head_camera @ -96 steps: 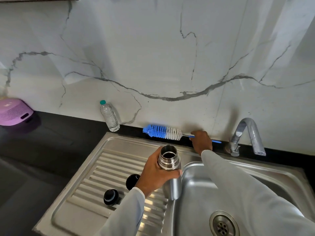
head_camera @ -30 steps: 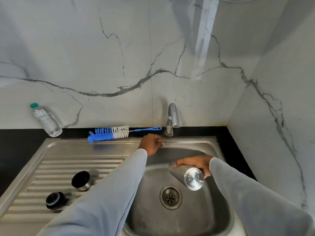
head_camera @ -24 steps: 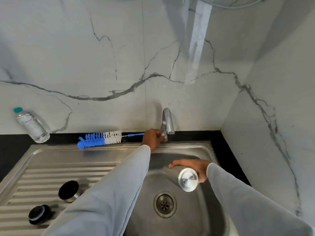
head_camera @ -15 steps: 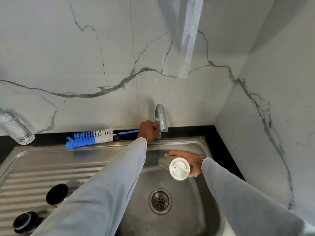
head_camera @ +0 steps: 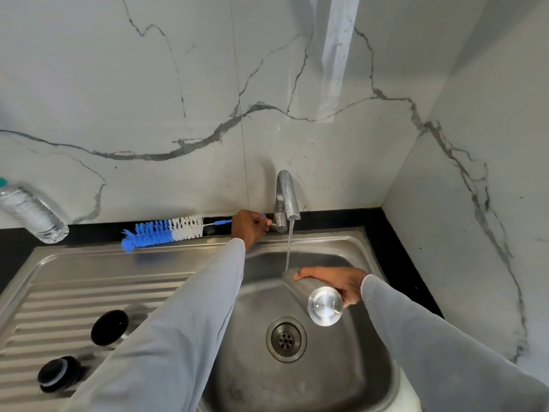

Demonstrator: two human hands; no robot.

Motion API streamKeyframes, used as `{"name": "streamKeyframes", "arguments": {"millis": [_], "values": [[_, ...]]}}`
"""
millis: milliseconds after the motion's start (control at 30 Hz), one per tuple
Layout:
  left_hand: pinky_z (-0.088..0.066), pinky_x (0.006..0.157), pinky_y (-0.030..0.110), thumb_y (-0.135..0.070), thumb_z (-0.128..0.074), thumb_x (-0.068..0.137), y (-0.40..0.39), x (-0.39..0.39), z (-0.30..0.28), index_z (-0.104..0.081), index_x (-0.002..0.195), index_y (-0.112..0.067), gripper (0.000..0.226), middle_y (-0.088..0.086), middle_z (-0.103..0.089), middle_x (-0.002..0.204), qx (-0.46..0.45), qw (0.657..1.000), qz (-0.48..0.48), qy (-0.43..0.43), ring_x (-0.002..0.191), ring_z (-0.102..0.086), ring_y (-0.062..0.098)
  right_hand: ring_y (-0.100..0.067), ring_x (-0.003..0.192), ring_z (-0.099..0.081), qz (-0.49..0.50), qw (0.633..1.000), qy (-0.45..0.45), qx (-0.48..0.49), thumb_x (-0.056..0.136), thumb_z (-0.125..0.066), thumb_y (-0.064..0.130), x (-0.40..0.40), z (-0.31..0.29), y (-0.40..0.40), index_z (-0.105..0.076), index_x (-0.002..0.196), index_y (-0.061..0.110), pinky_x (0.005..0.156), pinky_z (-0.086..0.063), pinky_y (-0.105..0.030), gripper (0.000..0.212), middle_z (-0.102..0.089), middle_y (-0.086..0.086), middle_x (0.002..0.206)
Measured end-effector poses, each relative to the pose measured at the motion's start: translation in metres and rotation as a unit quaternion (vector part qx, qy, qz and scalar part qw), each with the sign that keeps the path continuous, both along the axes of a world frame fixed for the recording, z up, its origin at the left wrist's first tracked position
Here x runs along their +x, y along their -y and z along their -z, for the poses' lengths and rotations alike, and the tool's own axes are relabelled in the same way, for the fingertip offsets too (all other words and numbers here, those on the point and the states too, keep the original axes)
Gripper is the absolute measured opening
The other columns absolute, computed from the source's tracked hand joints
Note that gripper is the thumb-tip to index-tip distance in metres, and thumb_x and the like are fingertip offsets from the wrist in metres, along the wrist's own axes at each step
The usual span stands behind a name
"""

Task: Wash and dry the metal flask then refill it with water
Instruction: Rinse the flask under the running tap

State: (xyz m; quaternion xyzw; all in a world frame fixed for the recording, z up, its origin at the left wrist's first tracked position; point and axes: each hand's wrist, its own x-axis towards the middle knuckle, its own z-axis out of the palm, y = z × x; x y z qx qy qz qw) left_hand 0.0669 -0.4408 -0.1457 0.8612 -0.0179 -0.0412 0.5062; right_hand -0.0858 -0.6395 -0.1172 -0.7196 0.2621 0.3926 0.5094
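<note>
Water now runs; left hand (head_camera: 249,228) grips tap lever, right hand (head_camera: 338,282) grips flask (head_camera: 322,303).

Both arms reach forward, each hand gripping something.

The left hand (head_camera: 249,228) is stretched far ahead, fingers curled around the tap handle (head_camera: 274,226). The right hand (head_camera: 335,282) is nearer and lower, wrapped over the flask (head_camera: 318,298) from above, fingers spread along its side, holding it tilted.
</note>
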Motion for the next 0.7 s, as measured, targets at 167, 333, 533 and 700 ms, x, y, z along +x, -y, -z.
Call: {"name": "streamKeyframes", "arguments": {"millis": [167, 333, 533, 700], "values": [[-0.056, 0.091, 0.030, -0.020, -0.081, 0.087, -0.003, -0.002, 0.011, -0.082, 0.080, -0.006, 0.016, 0.010, -0.078, 0.078, 0.015, 0.999, -0.021, -0.030, 0.076, -0.072, 0.020, -0.021, 0.084, -0.074, -0.155, 0.974, 0.028, -0.163, 0.062, -0.075, 0.071, -0.004, -0.004, -0.002, -0.062, 0.113, 0.017, 0.077, -0.063, -0.033, 0.075, -0.074, -0.006, 0.098], [-0.060, 0.087, 0.038, -0.037, -0.083, 0.084, -0.005, 0.000, 0.014, -0.080, 0.068, -0.011, 0.031, 0.010, -0.075, 0.065, 0.034, 0.993, -0.061, -0.092, 0.066, -0.071, 0.023, -0.017, 0.083, -0.069, -0.285, 0.910, 0.099, -0.285, 0.058, -0.068, 0.079, 0.000, -0.016, -0.004, -0.069, 0.100, 0.022, 0.072, -0.054, -0.026, 0.070, -0.072, 0.001, 0.096], [-0.053, 0.074, 0.032, -0.022, -0.078, 0.086, 0.005, -0.028, -0.003, -0.069, 0.074, -0.007, 0.022, 0.006, -0.066, 0.077, 0.146, 0.984, -0.067, -0.076, 0.081, -0.068, 0.026, -0.020, 0.093, -0.063, -0.328, 0.820, 0.204, -0.422, 0.062, -0.068, 0.079, 0.006, -0.036, -0.016, -0.061, 0.112, 0.022, 0.086, -0.053, -0.036, 0.076, -0.068, 0.003, 0.105], [-0.053, 0.096, 0.034, -0.028, -0.090, 0.067, -0.012, -0.074, 0.002, -0.059, 0.129, -0.022, 0.070, -0.001, -0.061, 0.124, 0.272, 0.913, 0.298, -0.054, 0.112, -0.059, 0.020, -0.022, 0.096, -0.064, -0.334, 0.772, 0.284, -0.460, 0.053, -0.077, 0.075, 0.023, -0.044, -0.024, -0.058, 0.113, 0.025, 0.083, -0.052, -0.035, 0.080, -0.068, 0.004, 0.107]]}}
